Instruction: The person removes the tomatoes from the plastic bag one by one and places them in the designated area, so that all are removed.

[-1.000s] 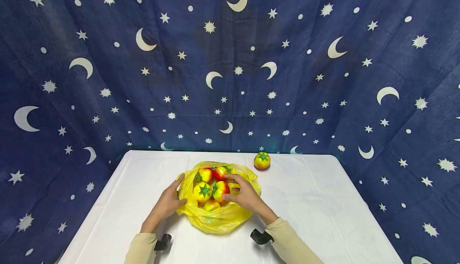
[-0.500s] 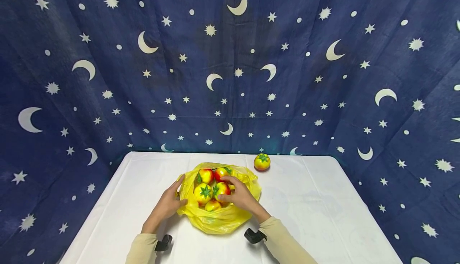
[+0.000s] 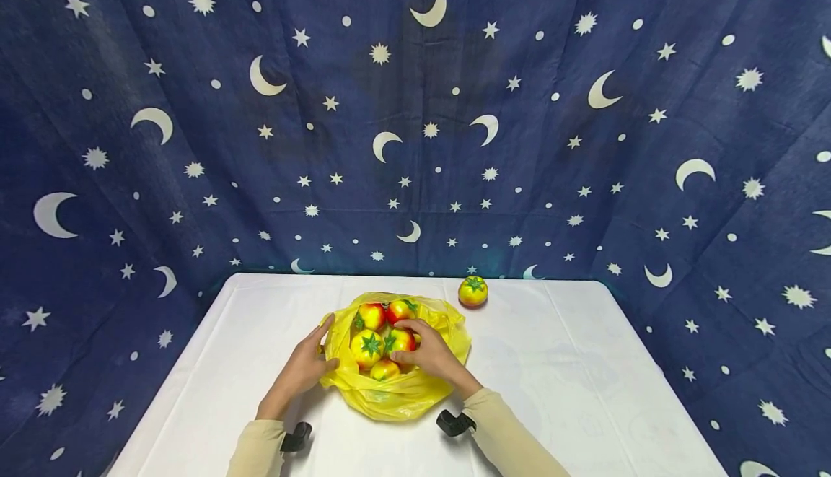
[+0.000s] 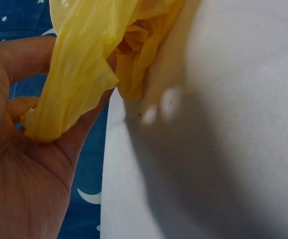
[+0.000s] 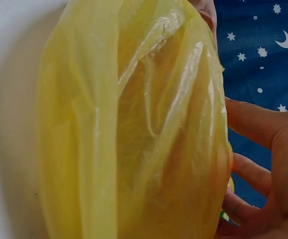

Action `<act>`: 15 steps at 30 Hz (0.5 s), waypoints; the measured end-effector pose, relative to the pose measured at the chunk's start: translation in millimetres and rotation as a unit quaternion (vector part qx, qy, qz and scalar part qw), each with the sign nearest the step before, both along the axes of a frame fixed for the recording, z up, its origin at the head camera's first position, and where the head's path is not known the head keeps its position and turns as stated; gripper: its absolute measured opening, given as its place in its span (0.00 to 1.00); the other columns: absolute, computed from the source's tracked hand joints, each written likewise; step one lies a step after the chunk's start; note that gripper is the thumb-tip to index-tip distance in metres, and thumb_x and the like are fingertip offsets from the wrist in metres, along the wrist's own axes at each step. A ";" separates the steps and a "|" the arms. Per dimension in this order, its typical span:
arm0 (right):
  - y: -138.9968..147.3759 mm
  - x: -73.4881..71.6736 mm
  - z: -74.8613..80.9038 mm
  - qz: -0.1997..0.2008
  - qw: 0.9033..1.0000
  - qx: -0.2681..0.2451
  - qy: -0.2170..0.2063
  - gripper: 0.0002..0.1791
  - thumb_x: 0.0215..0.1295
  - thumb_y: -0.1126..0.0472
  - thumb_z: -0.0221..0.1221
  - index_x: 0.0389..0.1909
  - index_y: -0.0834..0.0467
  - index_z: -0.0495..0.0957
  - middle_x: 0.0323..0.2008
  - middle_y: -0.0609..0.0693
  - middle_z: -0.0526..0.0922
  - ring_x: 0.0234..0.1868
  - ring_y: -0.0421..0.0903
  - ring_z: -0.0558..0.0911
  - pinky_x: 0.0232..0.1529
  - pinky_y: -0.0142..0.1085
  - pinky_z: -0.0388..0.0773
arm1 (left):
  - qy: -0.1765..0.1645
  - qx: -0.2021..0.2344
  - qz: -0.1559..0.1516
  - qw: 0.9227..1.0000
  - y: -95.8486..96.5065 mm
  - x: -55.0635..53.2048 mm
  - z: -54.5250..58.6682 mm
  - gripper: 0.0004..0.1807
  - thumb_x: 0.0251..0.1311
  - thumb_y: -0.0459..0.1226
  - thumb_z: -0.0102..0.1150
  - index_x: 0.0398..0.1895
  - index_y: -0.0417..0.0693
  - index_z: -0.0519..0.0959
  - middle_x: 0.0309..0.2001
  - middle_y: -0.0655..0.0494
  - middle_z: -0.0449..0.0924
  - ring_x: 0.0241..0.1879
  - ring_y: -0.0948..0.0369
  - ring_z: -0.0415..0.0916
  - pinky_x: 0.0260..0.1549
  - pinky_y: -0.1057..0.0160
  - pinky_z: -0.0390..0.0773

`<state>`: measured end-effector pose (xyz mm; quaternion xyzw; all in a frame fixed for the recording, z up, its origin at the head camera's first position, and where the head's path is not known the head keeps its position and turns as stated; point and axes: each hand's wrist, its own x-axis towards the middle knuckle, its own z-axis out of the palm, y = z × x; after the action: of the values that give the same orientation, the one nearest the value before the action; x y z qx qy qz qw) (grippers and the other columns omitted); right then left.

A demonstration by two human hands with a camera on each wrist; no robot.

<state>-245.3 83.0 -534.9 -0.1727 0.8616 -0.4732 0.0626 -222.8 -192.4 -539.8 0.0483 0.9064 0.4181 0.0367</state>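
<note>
In the head view, a white-covered table (image 3: 552, 376) meets a navy curtain (image 3: 441, 188) printed with pale moons and stars, as a person's left hand (image 3: 306, 366) grips the side of a yellow plastic bag (image 3: 389, 403) and the right hand (image 3: 433, 353) curls thumb and fingers around a red-and-yellow fruit (image 3: 400, 341) inside, how tightly cannot be told. Four more glossy fruits (image 3: 367, 348) show in the bag; a lone fruit (image 3: 473, 291) sits near the far edge. The left wrist view shows crumpled plastic between thumb and fingers; the right wrist view, the bag's shiny, translucent wall.
</note>
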 end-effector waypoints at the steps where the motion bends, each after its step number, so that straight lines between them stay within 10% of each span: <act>1: -0.6 -0.6 -0.6 0.003 1.000 0.002 0.005 0.30 0.54 0.55 0.71 0.59 0.54 0.76 0.61 0.55 0.76 0.63 0.56 0.74 0.68 0.55 0.69 | 0.002 0.001 0.000 1.000 -0.2 -0.1 0.0 0.49 0.53 0.30 0.65 0.78 0.52 0.52 0.76 0.38 0.52 0.75 0.39 0.50 0.72 0.38 0.54; 15: 7.7 -5.6 -6.3 0.006 1.000 0.025 -0.018 0.32 0.51 0.54 0.73 0.59 0.55 0.78 0.62 0.55 0.77 0.61 0.56 0.76 0.66 0.54 0.72 | 0.009 0.004 -0.005 1.000 0.3 -2.2 -0.8 0.49 0.52 0.30 0.65 0.78 0.51 0.53 0.76 0.39 0.53 0.75 0.40 0.51 0.72 0.38 0.54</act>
<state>-250.9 90.7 -541.2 -0.1679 0.8709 -0.4540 0.0848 -225.0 -192.1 -540.6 0.0566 0.9047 0.4212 0.0303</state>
